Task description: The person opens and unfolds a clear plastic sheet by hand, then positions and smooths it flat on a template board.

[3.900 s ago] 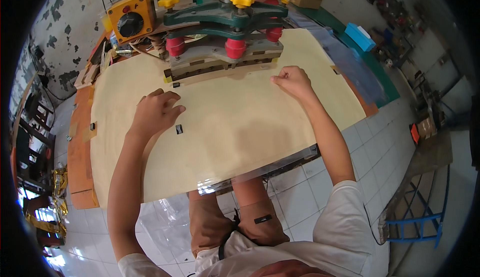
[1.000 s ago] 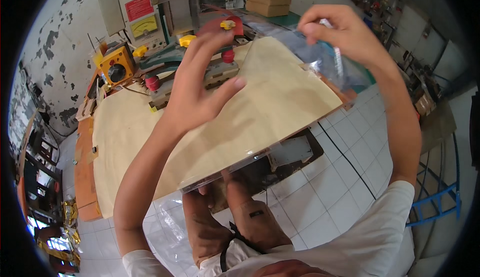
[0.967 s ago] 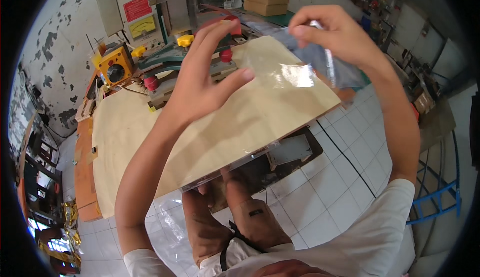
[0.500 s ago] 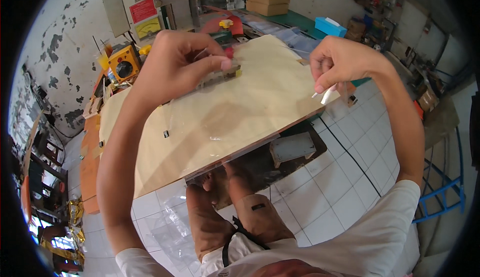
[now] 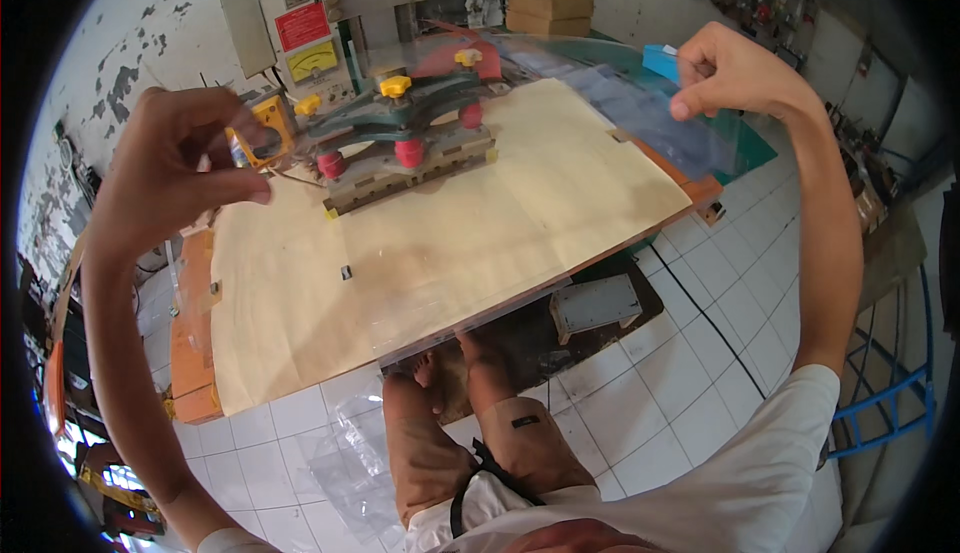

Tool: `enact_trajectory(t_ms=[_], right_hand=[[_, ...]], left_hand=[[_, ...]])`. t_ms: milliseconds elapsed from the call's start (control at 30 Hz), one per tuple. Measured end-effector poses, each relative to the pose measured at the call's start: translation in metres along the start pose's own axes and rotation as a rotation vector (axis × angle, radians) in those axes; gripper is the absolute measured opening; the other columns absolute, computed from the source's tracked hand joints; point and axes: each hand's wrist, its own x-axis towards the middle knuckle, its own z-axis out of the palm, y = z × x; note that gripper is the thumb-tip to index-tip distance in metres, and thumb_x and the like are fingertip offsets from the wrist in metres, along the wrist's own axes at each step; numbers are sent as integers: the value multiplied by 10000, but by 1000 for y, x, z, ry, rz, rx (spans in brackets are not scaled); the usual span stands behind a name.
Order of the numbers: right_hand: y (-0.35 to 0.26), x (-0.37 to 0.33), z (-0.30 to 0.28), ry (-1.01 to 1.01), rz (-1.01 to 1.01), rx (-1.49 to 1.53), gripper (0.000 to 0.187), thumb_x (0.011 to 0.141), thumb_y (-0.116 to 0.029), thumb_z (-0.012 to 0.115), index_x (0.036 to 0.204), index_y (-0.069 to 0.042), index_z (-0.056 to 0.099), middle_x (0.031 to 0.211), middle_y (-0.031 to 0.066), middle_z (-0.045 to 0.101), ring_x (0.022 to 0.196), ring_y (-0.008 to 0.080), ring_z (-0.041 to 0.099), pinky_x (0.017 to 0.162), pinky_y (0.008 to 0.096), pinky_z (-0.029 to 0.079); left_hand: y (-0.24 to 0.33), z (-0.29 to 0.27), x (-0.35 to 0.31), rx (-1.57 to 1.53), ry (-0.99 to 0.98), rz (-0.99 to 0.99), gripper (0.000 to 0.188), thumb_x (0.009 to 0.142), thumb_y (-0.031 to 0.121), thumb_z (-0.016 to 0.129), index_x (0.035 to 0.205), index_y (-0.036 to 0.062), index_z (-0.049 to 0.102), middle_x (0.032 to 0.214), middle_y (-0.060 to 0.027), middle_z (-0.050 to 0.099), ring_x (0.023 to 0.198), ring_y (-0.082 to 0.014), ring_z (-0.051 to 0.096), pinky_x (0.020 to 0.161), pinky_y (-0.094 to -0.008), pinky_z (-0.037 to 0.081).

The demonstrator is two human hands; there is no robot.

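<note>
My left hand (image 5: 185, 168) is raised at the left, beside the heat-sealing press. Its thumb stands apart from the blurred fingers, and I make out nothing between them. My right hand (image 5: 735, 73) is up at the far right, thumb and fingers pinched together. A clear plastic sheet (image 5: 715, 138) hangs from that pinch, its edges hard to follow. Between the hands is the press's dark green frame with yellow knobs (image 5: 396, 87), red round spacers (image 5: 408, 153) and a long metal bar (image 5: 420, 173). The bar lies above a cream sheet (image 5: 500, 243) covering the worktable.
A grey control box with a yellow meter (image 5: 312, 59) stands behind the press. Cardboard boxes (image 5: 548, 15) and a blue box (image 5: 660, 60) sit at the back. A small stool (image 5: 597, 305) is below the table's edge; loose clear plastic (image 5: 350, 463) lies on the floor.
My left hand has swung left, off the press, and its thumb and fingers have parted. My right hand has risen to the right. The press now shows fully between them.
</note>
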Motion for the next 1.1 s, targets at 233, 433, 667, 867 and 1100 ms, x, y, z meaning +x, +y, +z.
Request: enact_trajectory(t_ms=[233, 433, 667, 867, 1100], right_hand=[[-14, 39, 32, -48, -225, 356, 378, 830, -396, 759, 742, -86, 559, 659, -44, 538, 572, 41, 480, 513, 209, 365], [-34, 51, 59, -13, -214, 615, 301, 872, -345, 730, 883, -46, 701, 667, -17, 601, 584, 70, 552, 579, 213, 460], [-43, 59, 70, 41, -167, 514, 247, 872, -252, 728, 928, -12, 730, 803, 32, 693, 689, 88, 620, 620, 233, 499], [-8, 69, 42, 101, -150, 417, 239, 890, -279, 694, 918, -42, 703, 730, -20, 622, 663, 56, 575, 587, 204, 456], [119, 29, -25, 281, 169, 203, 260, 923, -350, 619, 774, -147, 553, 608, -75, 475, 518, 28, 429, 452, 213, 286]], left_hand=[[-64, -28, -25, -4, -4, -389, 178, 749, 27, 791, 716, -27, 625, 631, -41, 636, 591, -37, 576, 500, -221, 402], [-95, -36, -48, 43, -47, -553, 147, 796, 43, 750, 721, -17, 640, 626, -24, 628, 563, -51, 550, 511, -218, 427], [-127, -27, -70, -138, -79, -603, 113, 780, 36, 747, 727, -26, 669, 625, -27, 637, 531, -71, 575, 498, -224, 453], [-132, -14, -95, -250, -288, -666, 104, 755, 20, 757, 727, -33, 672, 642, -58, 665, 583, -108, 651, 540, -233, 512], [-110, 17, -61, -317, -485, -472, 156, 866, 59, 599, 830, -48, 707, 735, -87, 705, 668, -139, 686, 624, -277, 557]])
